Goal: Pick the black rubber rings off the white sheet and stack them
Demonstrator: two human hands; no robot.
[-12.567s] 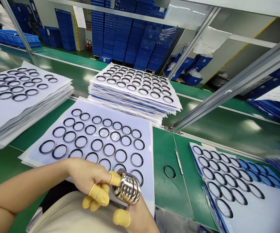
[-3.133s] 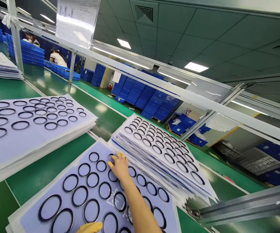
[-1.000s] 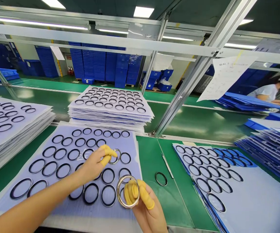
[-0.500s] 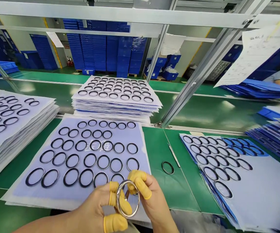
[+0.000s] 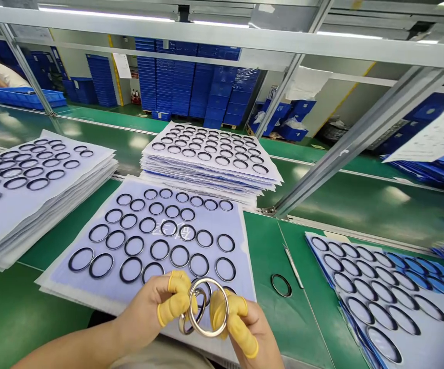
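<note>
In front of me, low in the middle, a shiny silver metal ring (image 5: 207, 334) is held upright between both hands. My left hand (image 5: 145, 315), in yellow finger cots, pinches at its left side. A second metal ring (image 5: 182, 328) hangs at the left fingertips, tilted and partly behind the first. My right hand (image 5: 250, 330), also in yellow cots, grips the first ring's right side. Just beyond lies a pale sheet (image 5: 68, 287) with rows of dark-edged rings. Which fingers bear the second ring is partly hidden.
A single dark ring (image 5: 281, 285) and a thin pen-like stick (image 5: 293, 267) lie on the green table (image 5: 271, 246). Stacked ring sheets stand at left (image 5: 87, 189) and back (image 5: 202, 177). More rings lie on a sheet (image 5: 429, 341) at right. A slanted metal post (image 5: 337, 138) rises beyond.
The view has turned left. The silver ring now faces me more squarely, and a second ring shows at my left fingertips. My left fingers have closed together.
</note>
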